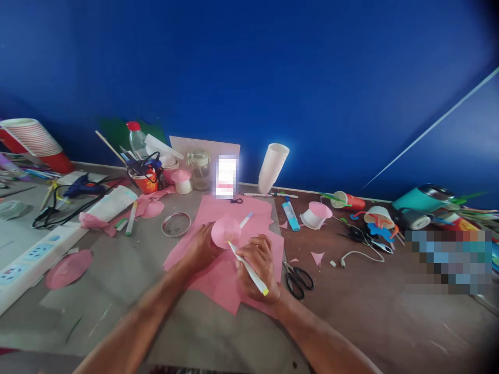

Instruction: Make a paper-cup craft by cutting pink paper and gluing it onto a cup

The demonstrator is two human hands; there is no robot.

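Note:
My left hand (203,243) is closed on the left edge of a round pink paper piece (226,228), holding it up over pink paper sheets (222,285). Whether anything sits beneath the round piece is hidden. In my right hand (257,262) is a white marker (254,278) with a yellow end, gripped like a pen. Its yellow tip meets the lower part of the pink round, or hovers very close to it. A pale, slim stick-like item (246,219) lies on the sheets just beyond. Black-handled scissors (298,280) rest to the right of my right hand.
Left are a power strip (29,265), a tape ring (176,224), green-capped markers (131,219) and a glue gun (83,187). Paper cups (273,169) stand stacked by the blue wall. Right lie a pink-topped cup (315,215), a white cable (362,253) and a teal bottle (417,202).

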